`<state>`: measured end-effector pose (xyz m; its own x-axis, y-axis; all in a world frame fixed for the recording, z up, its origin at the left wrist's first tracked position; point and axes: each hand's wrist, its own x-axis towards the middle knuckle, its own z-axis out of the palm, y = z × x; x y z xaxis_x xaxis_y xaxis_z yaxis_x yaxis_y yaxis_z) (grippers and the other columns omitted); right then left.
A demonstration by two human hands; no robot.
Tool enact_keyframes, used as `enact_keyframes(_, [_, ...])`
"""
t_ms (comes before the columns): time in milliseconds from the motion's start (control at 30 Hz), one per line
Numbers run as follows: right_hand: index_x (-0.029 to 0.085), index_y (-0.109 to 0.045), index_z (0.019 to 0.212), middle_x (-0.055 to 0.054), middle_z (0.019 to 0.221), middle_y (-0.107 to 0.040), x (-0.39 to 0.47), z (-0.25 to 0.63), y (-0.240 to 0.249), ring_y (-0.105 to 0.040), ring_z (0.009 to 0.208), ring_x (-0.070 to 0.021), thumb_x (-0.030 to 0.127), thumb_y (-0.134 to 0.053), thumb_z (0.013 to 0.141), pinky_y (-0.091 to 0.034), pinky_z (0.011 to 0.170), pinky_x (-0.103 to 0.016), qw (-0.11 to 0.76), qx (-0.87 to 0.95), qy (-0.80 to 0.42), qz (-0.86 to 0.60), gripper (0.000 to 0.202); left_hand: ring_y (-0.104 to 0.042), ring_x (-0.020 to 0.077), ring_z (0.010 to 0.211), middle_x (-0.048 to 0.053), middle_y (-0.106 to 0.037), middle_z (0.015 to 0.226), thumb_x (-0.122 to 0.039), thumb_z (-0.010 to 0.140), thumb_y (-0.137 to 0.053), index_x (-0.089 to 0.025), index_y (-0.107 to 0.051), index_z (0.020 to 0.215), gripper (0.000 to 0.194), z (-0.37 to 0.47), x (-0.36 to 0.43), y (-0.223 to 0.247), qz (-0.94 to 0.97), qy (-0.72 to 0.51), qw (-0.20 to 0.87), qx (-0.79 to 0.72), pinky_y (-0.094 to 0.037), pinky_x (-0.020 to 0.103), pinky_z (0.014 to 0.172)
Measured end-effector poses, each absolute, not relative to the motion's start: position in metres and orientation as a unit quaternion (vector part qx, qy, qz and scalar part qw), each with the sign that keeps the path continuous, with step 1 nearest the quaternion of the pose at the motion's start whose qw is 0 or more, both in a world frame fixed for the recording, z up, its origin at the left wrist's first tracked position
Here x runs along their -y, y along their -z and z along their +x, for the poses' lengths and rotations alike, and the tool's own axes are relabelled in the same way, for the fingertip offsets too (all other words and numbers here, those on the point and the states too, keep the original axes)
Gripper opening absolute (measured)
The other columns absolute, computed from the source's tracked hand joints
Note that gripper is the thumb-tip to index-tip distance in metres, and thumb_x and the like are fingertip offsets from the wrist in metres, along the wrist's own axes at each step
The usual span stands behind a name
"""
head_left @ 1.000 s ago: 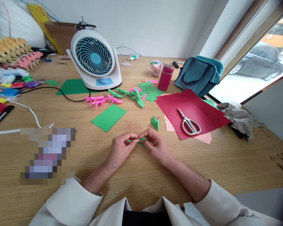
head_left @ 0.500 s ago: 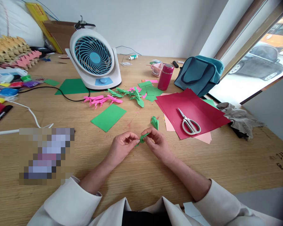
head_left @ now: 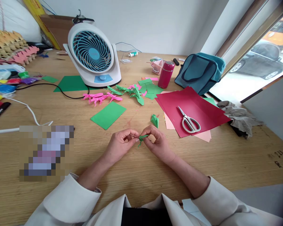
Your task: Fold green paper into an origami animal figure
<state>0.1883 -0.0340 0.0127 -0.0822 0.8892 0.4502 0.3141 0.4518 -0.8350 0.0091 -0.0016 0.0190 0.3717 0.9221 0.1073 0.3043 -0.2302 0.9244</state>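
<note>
Between my two hands is a small folded green paper piece (head_left: 143, 137), with a thin leg-like strip hanging below it. My left hand (head_left: 122, 143) pinches its left end between thumb and fingertips. At the other end, my right hand (head_left: 157, 142) pinches it the same way; the fingertips hide part of the folds. Just beyond my right hand lies another folded green paper piece (head_left: 155, 121). A flat green paper rectangle (head_left: 108, 115) rests beyond my left hand. Farther back are pink paper figures (head_left: 100, 98) and green paper figures (head_left: 137, 94) in a loose heap.
White-handled scissors (head_left: 189, 121) lie on red paper sheets (head_left: 207, 114) at the right. Behind stand a fan (head_left: 93, 53), a red flask (head_left: 166, 74) and a blue bag (head_left: 199, 73). A blurred-out object (head_left: 47, 153) lies at the left, near a white cable (head_left: 29, 108).
The green piece has turned slightly between my fingers, and its thin strip now hangs down in plain view. Both hands keep their pinch. The whole view has shifted a little.
</note>
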Motion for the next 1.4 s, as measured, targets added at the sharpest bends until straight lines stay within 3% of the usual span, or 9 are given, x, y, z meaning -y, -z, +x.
enact_keyframes(100, [0.021, -0.060, 0.086, -0.002, 0.082, -0.061, 0.034, 0.189, -0.013, -0.060, 0.078, -0.0156, 0.003, -0.052, 0.081, -0.049, 0.072, -0.030, 0.506, 0.706, -0.243, -0.432, 0.020, -0.051, 0.0088, 0.047, -0.006, -0.057, 0.053, -0.026, 0.080, -0.066, -0.018, -0.072, 0.088, 0.012, 0.009, 0.004, -0.019, 0.706, -0.327, 0.438, -0.451, -0.038, 0.020, 0.050])
enact_keyframes(167, [0.022, -0.060, 0.087, -0.003, 0.083, -0.061, 0.035, 0.189, -0.012, -0.060, 0.079, -0.0160, 0.002, -0.052, 0.082, -0.050, 0.073, -0.030, 0.500, 0.721, -0.226, -0.423, 0.021, -0.057, 0.0092, 0.047, -0.003, -0.067, 0.063, -0.027, 0.083, -0.063, -0.018, -0.071, 0.094, 0.016, 0.010, 0.005, -0.018, 0.694, -0.321, 0.465, -0.447, -0.042, 0.020, 0.050])
enact_keyframes(267, [0.022, -0.059, 0.090, -0.003, 0.086, -0.061, 0.036, 0.188, -0.010, -0.060, 0.081, -0.0162, 0.002, -0.052, 0.083, -0.050, 0.073, -0.030, 0.492, 0.741, -0.208, -0.406, 0.022, -0.069, 0.0127, 0.061, 0.003, -0.075, 0.089, -0.025, 0.085, -0.061, -0.017, -0.069, 0.098, 0.018, 0.012, 0.007, -0.016, 0.665, -0.337, 0.516, -0.422, -0.050, 0.021, 0.055])
enact_keyframes(333, [0.021, -0.059, 0.091, -0.003, 0.086, -0.060, 0.036, 0.188, -0.009, -0.060, 0.081, -0.0162, 0.003, -0.052, 0.085, -0.050, 0.073, -0.031, 0.493, 0.747, -0.199, -0.399, 0.020, -0.073, 0.0154, 0.073, 0.004, -0.076, 0.091, -0.023, 0.085, -0.060, -0.017, -0.069, 0.098, 0.017, 0.013, 0.008, -0.015, 0.652, -0.350, 0.532, -0.411, -0.053, 0.021, 0.059])
enact_keyframes(433, [0.021, -0.058, 0.091, -0.004, 0.087, -0.061, 0.036, 0.187, -0.009, -0.060, 0.082, -0.0163, 0.003, -0.053, 0.085, -0.051, 0.074, -0.031, 0.498, 0.743, -0.193, -0.404, 0.020, -0.074, 0.0166, 0.080, 0.004, -0.076, 0.091, -0.020, 0.085, -0.059, -0.017, -0.070, 0.097, 0.016, 0.014, 0.008, -0.015, 0.655, -0.369, 0.522, -0.403, -0.056, 0.021, 0.065])
enact_keyframes(667, [0.021, -0.058, 0.090, -0.004, 0.086, -0.062, 0.036, 0.189, -0.008, -0.061, 0.082, -0.0168, 0.003, -0.054, 0.086, -0.051, 0.075, -0.032, 0.514, 0.734, -0.174, -0.408, 0.018, -0.073, 0.0153, 0.078, 0.003, -0.077, 0.088, -0.019, 0.084, -0.063, -0.016, -0.074, 0.095, 0.016, 0.015, 0.009, -0.017, 0.678, -0.404, 0.458, -0.408, -0.058, 0.025, 0.076])
enact_keyframes(967, [0.021, -0.059, 0.091, -0.005, 0.089, -0.060, 0.037, 0.188, -0.007, -0.061, 0.086, -0.0167, 0.005, -0.056, 0.088, -0.052, 0.076, -0.032, 0.523, 0.738, -0.156, -0.397, 0.017, -0.073, 0.0147, 0.081, 0.003, -0.077, 0.092, -0.024, 0.086, -0.065, -0.016, -0.072, 0.091, 0.011, 0.020, 0.010, -0.012, 0.606, -0.440, 0.552, -0.366, -0.063, 0.026, 0.074])
enact_keyframes(1133, [0.022, -0.060, 0.092, -0.005, 0.090, -0.059, 0.037, 0.189, -0.008, -0.061, 0.086, -0.0172, 0.007, -0.057, 0.089, -0.052, 0.075, -0.034, 0.528, 0.736, -0.145, -0.398, 0.016, -0.073, 0.0145, 0.084, 0.004, -0.078, 0.095, -0.023, 0.089, -0.065, -0.017, -0.074, 0.096, 0.013, 0.017, 0.010, -0.014, 0.650, -0.449, 0.503, -0.350, -0.061, 0.025, 0.079])
enact_keyframes(1400, [0.022, -0.059, 0.085, -0.003, 0.083, -0.058, 0.037, 0.190, -0.017, -0.057, 0.081, -0.0177, 0.017, -0.062, 0.091, -0.049, 0.073, -0.033, 0.531, 0.710, -0.189, -0.422, 0.008, -0.072, 0.0144, 0.090, 0.005, -0.077, 0.096, -0.012, 0.088, -0.067, -0.018, -0.075, 0.095, 0.012, 0.012, 0.011, -0.026, 0.743, -0.490, 0.331, -0.316, -0.058, 0.025, 0.082])
